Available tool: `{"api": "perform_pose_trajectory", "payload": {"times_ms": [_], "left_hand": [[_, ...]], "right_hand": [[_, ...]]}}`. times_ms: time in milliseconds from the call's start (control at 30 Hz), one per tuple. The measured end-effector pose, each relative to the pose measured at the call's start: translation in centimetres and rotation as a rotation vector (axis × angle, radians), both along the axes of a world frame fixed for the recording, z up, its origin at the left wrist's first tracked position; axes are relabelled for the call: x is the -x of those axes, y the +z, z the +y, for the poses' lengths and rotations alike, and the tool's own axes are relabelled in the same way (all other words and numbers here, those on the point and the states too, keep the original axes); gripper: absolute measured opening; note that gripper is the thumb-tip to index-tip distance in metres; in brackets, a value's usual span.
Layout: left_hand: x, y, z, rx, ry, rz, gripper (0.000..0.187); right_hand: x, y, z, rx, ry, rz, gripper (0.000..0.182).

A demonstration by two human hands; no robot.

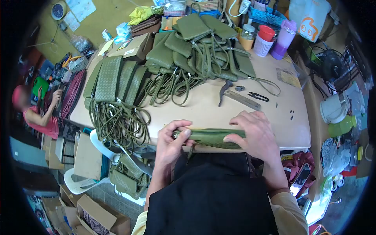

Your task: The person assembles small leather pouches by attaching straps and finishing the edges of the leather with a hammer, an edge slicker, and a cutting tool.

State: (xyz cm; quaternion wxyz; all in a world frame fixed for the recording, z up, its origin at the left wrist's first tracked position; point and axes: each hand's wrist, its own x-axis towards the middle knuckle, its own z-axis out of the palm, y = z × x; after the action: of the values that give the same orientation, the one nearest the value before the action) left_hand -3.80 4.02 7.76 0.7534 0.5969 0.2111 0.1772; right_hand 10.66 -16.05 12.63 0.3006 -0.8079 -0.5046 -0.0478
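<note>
A green zippered pouch (213,138) is held at the table's front edge, its zipper side facing up. My left hand (172,141) grips the pouch's left end, thumb on top near the zipper end. At the other end, my right hand (254,135) has its thumb on the near side and its fingers curled over the far side. Beyond the hands lie a pair of black thread snips (258,96), a flat metal bar (243,100) and a dark-handled tool (224,92).
Piles of green pouches (194,27) with wrist straps cover the back of the table, and woven ones (107,78) lie at left. A purple bottle (282,41) and a red-topped cup (264,41) stand back right. Another person (41,113) sits at far left.
</note>
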Motion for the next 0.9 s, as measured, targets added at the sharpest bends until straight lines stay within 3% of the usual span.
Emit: {"api": "perform_pose_trajectory", "payload": {"times_ms": [67, 133, 167, 267, 433, 667, 900], "left_hand": [[0.3, -0.7, 0.2, 0.009, 0.058, -0.078, 0.026], [0.4, -1.1, 0.0, 0.016, 0.067, -0.140, 0.026], [0.4, -1.2, -0.1, 0.020, 0.051, -0.147, 0.026], [0.5, -0.7, -0.3, 0.004, 0.087, -0.185, 0.027], [0.9, 0.2, -0.2, -0.082, 0.108, -0.151, 0.031], [1.0, -0.3, 1.0, 0.045, -0.001, -0.185, 0.026], [0.8, -0.9, 1.4, 0.140, -0.014, -0.138, 0.028]], "right_hand": [[-0.5, -0.3, -0.8, -0.030, -0.056, 0.017, 0.034], [0.0, -2.3, -0.9, -0.293, -0.226, 0.205, 0.033], [-0.1, -3.3, -1.0, -0.293, -0.241, 0.195, 0.033], [0.1, -5.3, -1.1, -0.529, -0.191, 0.718, 0.026], [0.4, -5.3, -0.9, -0.548, -0.141, 0.824, 0.021], [0.6, -3.2, -1.5, -0.351, -0.150, 0.865, 0.019], [0.6, -3.1, -1.5, -0.383, -0.112, 0.919, 0.018]]}}
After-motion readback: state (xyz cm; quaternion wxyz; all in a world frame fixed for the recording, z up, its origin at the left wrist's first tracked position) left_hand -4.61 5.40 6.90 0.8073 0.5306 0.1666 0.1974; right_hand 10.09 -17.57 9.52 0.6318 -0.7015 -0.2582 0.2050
